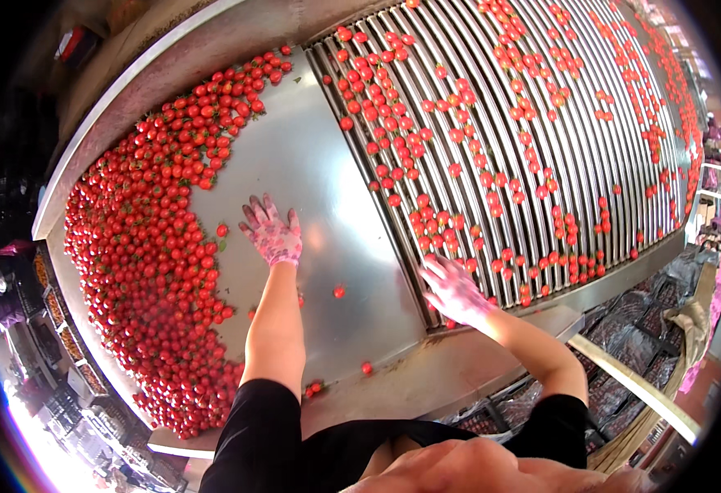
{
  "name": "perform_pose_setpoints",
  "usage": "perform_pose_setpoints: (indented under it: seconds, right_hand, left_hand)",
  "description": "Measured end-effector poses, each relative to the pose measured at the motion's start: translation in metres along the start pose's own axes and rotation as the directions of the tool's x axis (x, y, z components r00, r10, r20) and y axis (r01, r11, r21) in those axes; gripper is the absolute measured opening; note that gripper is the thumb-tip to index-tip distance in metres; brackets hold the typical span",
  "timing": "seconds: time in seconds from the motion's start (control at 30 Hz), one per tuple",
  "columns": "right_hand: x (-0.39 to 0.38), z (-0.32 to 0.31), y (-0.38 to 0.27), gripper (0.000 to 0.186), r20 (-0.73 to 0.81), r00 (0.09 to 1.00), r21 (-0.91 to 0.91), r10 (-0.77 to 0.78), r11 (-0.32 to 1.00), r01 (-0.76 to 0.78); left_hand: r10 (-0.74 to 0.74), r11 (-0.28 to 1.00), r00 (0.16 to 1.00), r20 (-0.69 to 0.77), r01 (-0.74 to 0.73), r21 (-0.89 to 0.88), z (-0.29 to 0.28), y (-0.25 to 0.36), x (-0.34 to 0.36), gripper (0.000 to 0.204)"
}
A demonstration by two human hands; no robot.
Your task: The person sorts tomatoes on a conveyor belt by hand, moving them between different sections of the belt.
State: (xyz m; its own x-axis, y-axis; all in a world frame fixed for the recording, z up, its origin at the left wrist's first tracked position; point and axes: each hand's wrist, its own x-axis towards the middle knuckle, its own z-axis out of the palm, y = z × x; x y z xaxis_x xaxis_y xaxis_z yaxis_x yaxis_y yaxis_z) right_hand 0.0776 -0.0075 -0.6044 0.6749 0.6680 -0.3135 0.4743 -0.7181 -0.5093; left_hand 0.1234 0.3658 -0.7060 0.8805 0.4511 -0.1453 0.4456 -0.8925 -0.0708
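My left hand (pixel 274 233), in a pink patterned glove, is spread open over the bare metal tray (pixel 328 164), just right of a large heap of cherry tomatoes (pixel 159 222). One loose tomato (pixel 222 230) lies close to its fingertips. My right hand (pixel 452 289), gloved alike, reaches over the near left edge of the metal roller conveyor (pixel 492 148). Its fingers are stretched out at a cluster of tomatoes (pixel 434 223) on the rollers; whether they touch any is hard to tell. Neither hand grips anything.
Single tomatoes (pixel 339 292) lie on the tray, with several at its near rim. A raised metal wall (pixel 130 82) borders the tray's far left side. Dark crates (pixel 631 329) with plastic wrap stand right of me, beside a pale wooden bar (pixel 636 386). More crates (pixel 52 308) stand at left.
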Motion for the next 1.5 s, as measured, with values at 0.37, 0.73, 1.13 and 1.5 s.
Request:
perform_pose_setpoints:
  seconds: [0.37, 0.73, 1.13, 1.5]
  right_hand:
    - [0.332, -0.024, 0.118, 0.049, 0.046, 0.915, -0.392, -0.400, 0.836, 0.385]
    - [0.400, -0.138, 0.180, 0.066, -0.465, 0.856, -0.538, 0.226, 0.696, -0.476]
    - [0.090, -0.007, 0.121, 0.044, 0.056, 0.995, -0.503, -0.088, 0.858, 0.104]
    - [0.086, -0.043, 0.170, 0.057, -0.157, 0.984, -0.525, 0.086, 0.837, -0.157]
  left_hand:
    - [0.001, 0.996, 1.000, -0.019, -0.002, -0.093, -0.001, 0.000, 0.006, 0.066]
    - [-0.017, 0.999, 1.000, 0.019, 0.017, -0.030, 0.001, 0.003, 0.006, 0.068]
    - [0.032, 0.999, 0.998, -0.047, -0.032, 0.004, 0.010, -0.008, 0.004, 0.066]
    - [0.019, 0.999, 0.993, -0.117, -0.014, 0.045, 0.021, -0.017, 0.001, 0.065]
